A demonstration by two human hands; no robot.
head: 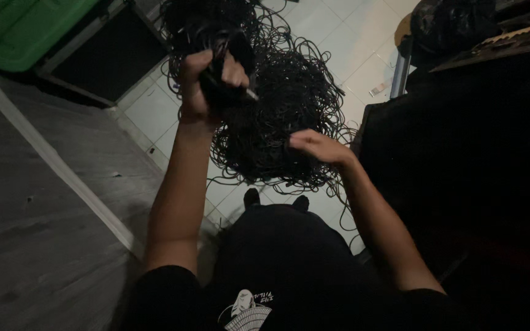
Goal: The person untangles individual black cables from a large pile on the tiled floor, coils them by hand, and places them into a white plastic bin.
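From where I watch, the left hand (207,86) sits in the upper middle of the frame, fist closed tight around a bunch of black cable (228,67) lifted clear of the heap. The right hand (317,147) hangs lower, just right of centre, fingers half curled and loose; it seems to pinch a single strand, though the dim light leaves me unsure it grips anything. The cable pile (277,116) sprawls over the white tiled floor (351,43) in the upper centre, loops trailing toward the feet.

To do this well, I judge the raised bunch should be held high and steady while the free hand follows one strand, easing loops out rather than yanking, which would tighten knots.

Room is narrow. A dark case (461,159) walls off the right side, close to the right forearm. A grey mat (38,202) fills the left, with a green bin (19,30) at upper left. The open way is up and straight ahead.
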